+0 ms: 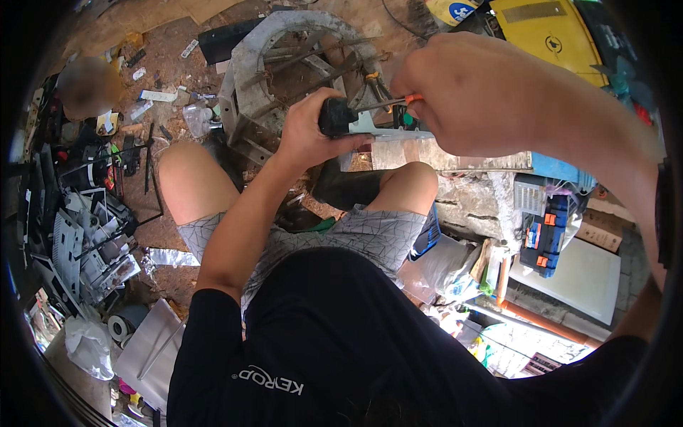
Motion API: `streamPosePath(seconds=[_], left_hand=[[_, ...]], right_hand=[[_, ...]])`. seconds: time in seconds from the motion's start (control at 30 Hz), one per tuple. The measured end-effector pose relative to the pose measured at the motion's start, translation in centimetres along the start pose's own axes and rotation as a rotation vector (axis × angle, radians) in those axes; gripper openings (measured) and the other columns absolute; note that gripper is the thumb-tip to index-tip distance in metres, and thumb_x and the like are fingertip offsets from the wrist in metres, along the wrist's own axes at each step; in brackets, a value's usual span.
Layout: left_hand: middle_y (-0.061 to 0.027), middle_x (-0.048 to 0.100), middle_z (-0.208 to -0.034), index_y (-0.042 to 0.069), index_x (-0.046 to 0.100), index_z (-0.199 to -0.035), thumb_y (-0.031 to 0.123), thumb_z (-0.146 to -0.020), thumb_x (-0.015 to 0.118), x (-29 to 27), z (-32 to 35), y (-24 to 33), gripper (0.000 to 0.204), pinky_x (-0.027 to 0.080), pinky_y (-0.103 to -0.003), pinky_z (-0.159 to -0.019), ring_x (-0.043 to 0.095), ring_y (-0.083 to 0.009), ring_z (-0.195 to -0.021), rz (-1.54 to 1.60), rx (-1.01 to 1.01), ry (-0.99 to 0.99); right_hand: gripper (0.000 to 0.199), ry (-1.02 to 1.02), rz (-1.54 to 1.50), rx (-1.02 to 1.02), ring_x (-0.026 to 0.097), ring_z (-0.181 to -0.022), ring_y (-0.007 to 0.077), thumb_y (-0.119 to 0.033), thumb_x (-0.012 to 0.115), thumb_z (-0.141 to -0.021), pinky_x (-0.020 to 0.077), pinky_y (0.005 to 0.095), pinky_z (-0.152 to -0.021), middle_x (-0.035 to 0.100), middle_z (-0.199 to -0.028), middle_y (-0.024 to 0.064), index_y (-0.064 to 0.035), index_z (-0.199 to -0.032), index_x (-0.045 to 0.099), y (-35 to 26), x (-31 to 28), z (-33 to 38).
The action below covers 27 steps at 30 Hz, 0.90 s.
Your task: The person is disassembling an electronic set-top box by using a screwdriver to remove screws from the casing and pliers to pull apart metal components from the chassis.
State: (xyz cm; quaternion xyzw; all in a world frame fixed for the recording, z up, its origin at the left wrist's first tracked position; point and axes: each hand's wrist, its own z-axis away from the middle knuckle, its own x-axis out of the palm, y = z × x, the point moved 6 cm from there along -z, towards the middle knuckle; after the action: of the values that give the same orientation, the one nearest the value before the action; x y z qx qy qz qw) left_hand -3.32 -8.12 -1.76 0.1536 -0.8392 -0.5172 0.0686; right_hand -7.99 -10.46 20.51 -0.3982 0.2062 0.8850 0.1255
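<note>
My left hand [307, 129] is wrapped round a black, box-shaped part [336, 117], holding it up above and between my knees. From the right, my right hand [455, 92] grips a screwdriver with an orange handle [413, 99]. The screwdriver's thin metal shaft [383, 105] points left at the black part, and its tip is close to or touching it; I cannot tell which. A pale flat piece [398, 134] lies just below the two hands. Pliers with yellow-orange handles [373, 80] show behind the shaft.
A worn ring-shaped frame [245, 64] stands ahead. Scrap parts [75, 235] are heaped at the left. At the right are a yellow case [551, 35], a dark blue toolbox with orange latches [544, 238] and a white panel [576, 277]. Small debris litters the brown floor [171, 46].
</note>
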Motion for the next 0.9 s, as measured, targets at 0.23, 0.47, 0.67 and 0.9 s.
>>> streamPosePath(seconds=[0.23, 0.47, 0.67, 0.9], left_hand=[[-0.0088, 0.069, -0.085, 0.007, 0.063, -0.102, 0.033, -0.055, 0.097, 0.2, 0.3, -0.5, 0.063, 0.055, -0.035, -0.072, 0.07, -0.0255, -0.078, -0.007, -0.061, -0.021], [-0.0065, 0.066, -0.082, 0.007, 0.062, -0.102, 0.028, -0.057, 0.097, 0.1, 0.0, -0.4, 0.061, 0.053, -0.032, -0.07, 0.064, -0.0192, -0.074, 0.01, -0.023, -0.01], [-0.0059, 0.064, -0.081, 0.006, 0.061, -0.104, 0.025, -0.057, 0.097, 0.2, 0.3, -0.3, 0.062, 0.052, -0.031, -0.07, 0.062, -0.0165, -0.072, -0.001, -0.022, -0.016], [-0.0096, 0.07, -0.087, 0.007, 0.064, -0.101, 0.037, -0.054, 0.096, 0.3, 0.3, -0.5, 0.064, 0.055, -0.038, -0.073, 0.07, -0.0298, -0.081, -0.022, -0.069, -0.029]], right_hand=[[0.018, -0.002, 0.033, 0.003, 0.065, -0.097, 0.0341, -0.008, 0.061, -0.085, 0.0522, 0.0437, -0.086, 0.068, -0.09, 0.0161, -0.006, -0.102, 0.07, 0.1, -0.2, -0.1], [0.026, -0.007, 0.607, -0.327, 0.069, -0.094, 0.0215, -0.015, 0.07, -0.077, 0.0535, 0.0349, -0.079, 0.069, -0.093, 0.009, -0.0085, -0.103, 0.069, -1.3, 0.8, 0.3], [0.012, 0.174, 0.343, -0.228, 0.07, -0.09, 0.0234, -0.011, 0.065, -0.082, 0.0549, 0.0344, -0.073, 0.07, -0.094, 0.0083, -0.007, -0.091, 0.072, -0.5, 0.4, 0.7], [0.026, -0.384, -0.236, 0.27, 0.068, -0.075, 0.0253, -0.014, 0.061, -0.086, 0.053, 0.0365, -0.065, 0.07, -0.09, 0.0104, -0.0019, -0.108, 0.068, 1.6, -0.3, -1.2]])
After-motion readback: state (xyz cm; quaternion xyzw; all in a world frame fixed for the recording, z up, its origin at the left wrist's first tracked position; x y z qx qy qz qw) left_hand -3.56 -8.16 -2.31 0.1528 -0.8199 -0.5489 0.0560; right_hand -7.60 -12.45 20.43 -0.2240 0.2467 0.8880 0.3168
